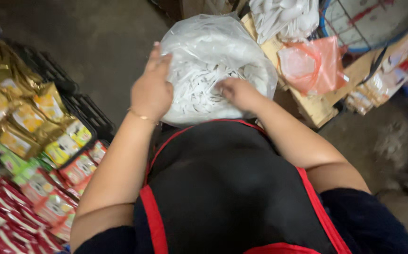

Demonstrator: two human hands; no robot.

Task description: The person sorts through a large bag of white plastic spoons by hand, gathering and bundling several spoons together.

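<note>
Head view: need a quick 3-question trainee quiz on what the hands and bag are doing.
1. True or false: both hands touch the clear plastic bag of white plastic pieces.
2. Which hand wears a thin bracelet? A) left hand B) right hand C) neither
3. Fill in: the rows of snack sachets lie on the person's ____ side.

Key
1. True: the left hand rests on the bag's side, the right on its front.
2. A
3. left
</note>
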